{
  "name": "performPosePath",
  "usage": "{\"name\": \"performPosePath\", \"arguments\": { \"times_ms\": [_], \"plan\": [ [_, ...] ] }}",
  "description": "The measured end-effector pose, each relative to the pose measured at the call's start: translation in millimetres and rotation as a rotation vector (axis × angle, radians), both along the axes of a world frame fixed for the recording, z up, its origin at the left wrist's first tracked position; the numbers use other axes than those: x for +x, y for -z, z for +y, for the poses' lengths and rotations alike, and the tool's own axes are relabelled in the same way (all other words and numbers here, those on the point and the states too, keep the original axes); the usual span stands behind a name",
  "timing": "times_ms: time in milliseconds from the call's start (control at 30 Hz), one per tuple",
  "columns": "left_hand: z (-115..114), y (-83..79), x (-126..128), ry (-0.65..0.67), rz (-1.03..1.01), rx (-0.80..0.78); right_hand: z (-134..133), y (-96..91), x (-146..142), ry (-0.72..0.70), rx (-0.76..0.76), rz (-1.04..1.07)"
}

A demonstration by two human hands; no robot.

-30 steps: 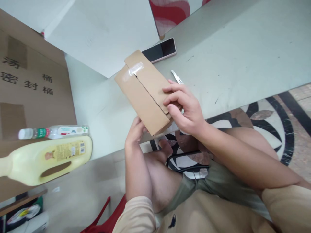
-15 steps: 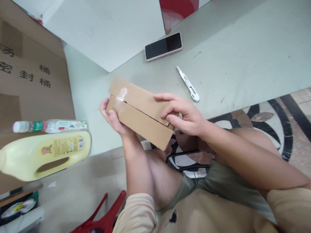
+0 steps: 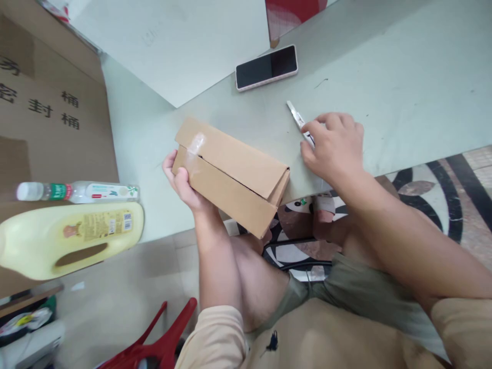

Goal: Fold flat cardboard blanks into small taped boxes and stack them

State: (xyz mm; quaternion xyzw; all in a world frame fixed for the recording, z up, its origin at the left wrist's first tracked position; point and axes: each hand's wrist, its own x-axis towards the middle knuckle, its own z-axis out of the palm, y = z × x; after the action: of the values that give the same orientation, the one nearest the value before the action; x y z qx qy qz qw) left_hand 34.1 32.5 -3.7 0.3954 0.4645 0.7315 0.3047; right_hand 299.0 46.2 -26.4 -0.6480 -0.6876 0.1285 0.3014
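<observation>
A small brown cardboard box point(image 3: 230, 174) with clear tape across its top seam lies tilted over the near edge of the pale green table point(image 3: 403, 77). My left hand point(image 3: 180, 182) grips the box's left end, thumb on the side. To the right, my right hand point(image 3: 332, 146) rests on the table with curled fingers closing over a white utility knife point(image 3: 296, 115); most of the knife is hidden under the fingers.
A pink-cased phone point(image 3: 267, 67) lies face up farther back. A white board point(image 3: 172, 41) leans behind it. At left stand a large printed cardboard carton point(image 3: 49, 118), a water bottle point(image 3: 77, 191) and a yellow jug point(image 3: 65, 238). A red chair point(image 3: 154, 343) sits below.
My right hand left the box and moved right onto the knife. My left hand shifted from under the box to its left end, and the box turned flatter.
</observation>
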Motion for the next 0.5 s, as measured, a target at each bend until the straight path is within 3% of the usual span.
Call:
{"name": "performPosePath", "arguments": {
  "times_ms": [133, 267, 400, 500],
  "plan": [
    [0, -0.8, 1, -0.013, 0.012, -0.020, 6, 14.7, 4, 0.040, -0.037, -0.100],
    [0, -0.2, 5, -0.026, 0.060, -0.066, 11, 16.2, 1, 0.057, -0.137, -0.112],
    [-3, 2.9, 18, -0.033, 0.131, -0.107, 16, 7.3, 4, 0.080, -0.148, -0.017],
    [-7, 2.7, 33, 0.001, 0.160, -0.176, 15, -11.0, 7, 0.060, -0.111, 0.140]
  ]
}}
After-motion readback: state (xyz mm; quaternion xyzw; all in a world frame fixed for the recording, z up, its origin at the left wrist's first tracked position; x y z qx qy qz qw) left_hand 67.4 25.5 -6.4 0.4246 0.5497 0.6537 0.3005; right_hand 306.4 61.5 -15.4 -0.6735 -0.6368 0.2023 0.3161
